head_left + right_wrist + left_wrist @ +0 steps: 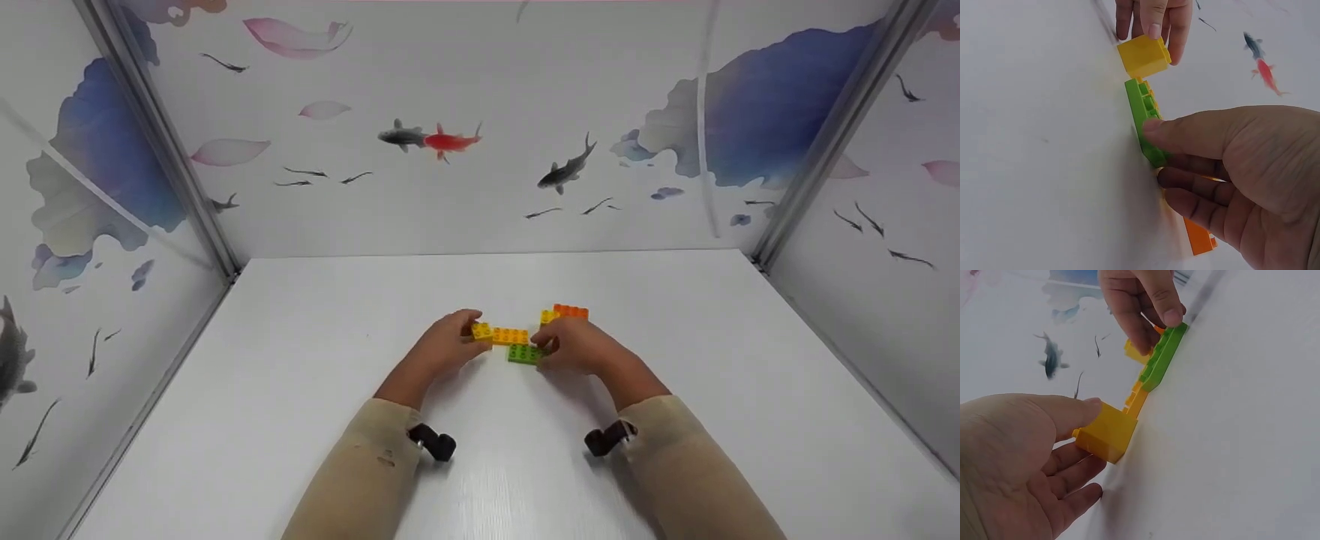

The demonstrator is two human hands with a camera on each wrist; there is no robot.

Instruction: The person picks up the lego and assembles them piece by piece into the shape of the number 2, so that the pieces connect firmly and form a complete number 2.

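Note:
My left hand (450, 341) pinches a yellow toy brick (481, 331) between its thumb and fingers. This brick sits at the left end of a flat yellow-orange brick (511, 336) with studs on top. A long green brick (523, 354) lies along the near side of that flat brick. My right hand (581, 346) holds the green brick at its right part, the thumb on the near side in the right wrist view. Behind the right hand are another yellow brick (548, 317) and an orange brick (572, 311), both partly hidden. Whether all the bricks are joined I cannot tell.
The bricks are on a white tabletop (495, 465). White panels (465, 202) painted with fish and leaves enclose the back and both sides, with metal posts (161, 142) at the corners. A small black device (433, 442) is strapped at each wrist.

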